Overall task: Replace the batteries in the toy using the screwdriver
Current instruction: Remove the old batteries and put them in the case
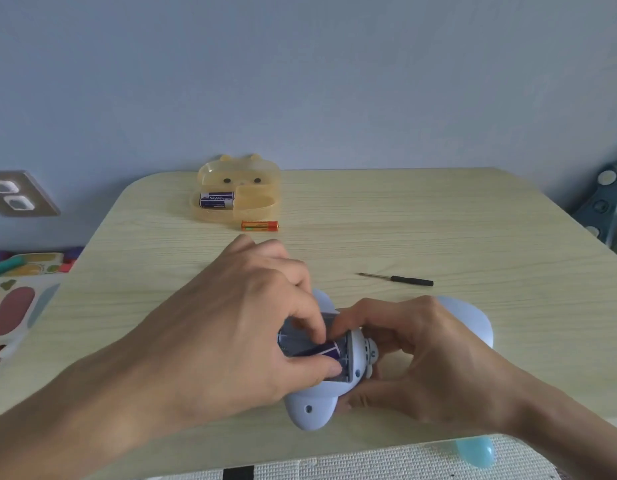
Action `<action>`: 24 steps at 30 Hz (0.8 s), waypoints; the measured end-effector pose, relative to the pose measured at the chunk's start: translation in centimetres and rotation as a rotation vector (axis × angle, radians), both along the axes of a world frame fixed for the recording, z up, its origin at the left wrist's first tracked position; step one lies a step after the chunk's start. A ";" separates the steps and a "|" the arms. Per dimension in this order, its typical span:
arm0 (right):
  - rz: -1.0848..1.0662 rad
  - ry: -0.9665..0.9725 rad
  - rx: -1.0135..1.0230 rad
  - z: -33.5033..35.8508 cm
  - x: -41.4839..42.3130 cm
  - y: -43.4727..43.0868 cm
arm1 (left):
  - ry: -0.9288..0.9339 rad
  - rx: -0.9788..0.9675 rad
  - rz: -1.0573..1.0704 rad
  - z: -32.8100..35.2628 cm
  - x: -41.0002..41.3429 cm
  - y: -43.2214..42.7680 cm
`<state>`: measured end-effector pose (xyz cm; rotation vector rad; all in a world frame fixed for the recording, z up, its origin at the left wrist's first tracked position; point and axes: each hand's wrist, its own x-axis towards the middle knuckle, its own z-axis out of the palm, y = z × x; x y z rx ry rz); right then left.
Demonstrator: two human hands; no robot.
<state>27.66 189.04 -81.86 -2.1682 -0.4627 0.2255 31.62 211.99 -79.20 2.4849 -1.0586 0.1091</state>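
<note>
A pale blue toy [314,407] lies on the wooden table [438,220] near its front edge, battery bay facing up. My left hand [238,327] pinches a purple battery [321,351] that sits tilted in the bay. My right hand [428,358] grips the toy from the right. A small black-handled screwdriver [400,278] lies loose on the table behind my right hand. An orange battery [259,225] lies further back. Behind it, more purple batteries [217,199] rest in a yellow bear-shaped case [255,206].
A wall socket [14,197] sits at the left. Colourful sheets [13,306] lie on the floor at the left. Blue patterned items [608,206] stand at the right edge. A foam mat [369,465] runs along the front of the table.
</note>
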 end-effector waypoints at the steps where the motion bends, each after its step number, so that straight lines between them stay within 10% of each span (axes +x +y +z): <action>1: 0.000 -0.010 -0.004 0.1 0.0 0.0 | -0.012 0.022 0.009 0.2 -0.1 0.0; 9: -0.043 -0.009 0.006 0.4 0.0 -0.1 | 0.356 -0.261 0.048 2.1 1.0 0.4; 13: -0.048 0.000 0.017 0.3 0.0 0.0 | 0.252 -0.480 0.215 2.7 7.2 3.2; 24: -0.078 0.011 0.034 -0.2 0.1 -0.1 | 0.025 -0.047 0.372 -2.3 17.6 8.2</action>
